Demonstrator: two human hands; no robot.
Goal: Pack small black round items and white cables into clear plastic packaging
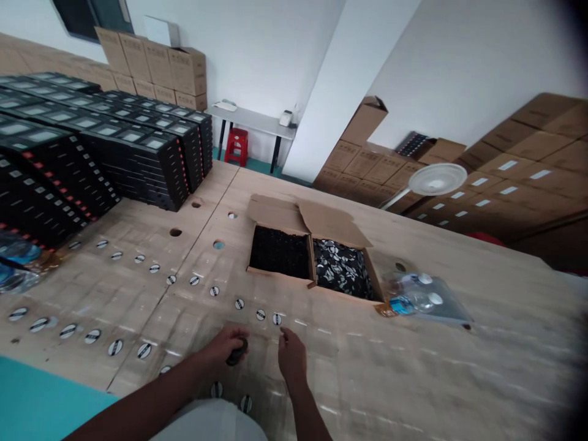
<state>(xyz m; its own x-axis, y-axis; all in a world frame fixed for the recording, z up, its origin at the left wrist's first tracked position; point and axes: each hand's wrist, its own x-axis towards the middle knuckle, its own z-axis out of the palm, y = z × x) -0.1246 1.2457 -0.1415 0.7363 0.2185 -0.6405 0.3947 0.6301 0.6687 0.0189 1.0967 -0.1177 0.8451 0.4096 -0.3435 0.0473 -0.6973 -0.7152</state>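
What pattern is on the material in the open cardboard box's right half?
The material is black with white leaf-like shapes; head view.

Two hands show: the left hand [224,344] and the right hand [292,358]. The left fingers close around one dark oval object [237,353]. Just beyond the fingers, eleven round black-and-white discs [260,314] lie in a line running away to the left; nine more discs [144,350] lie in a second line, nearer. Farther past the fingers is one open cardboard box [280,213] with two compartments, and past the right fingers, one clear plastic bag [427,300].
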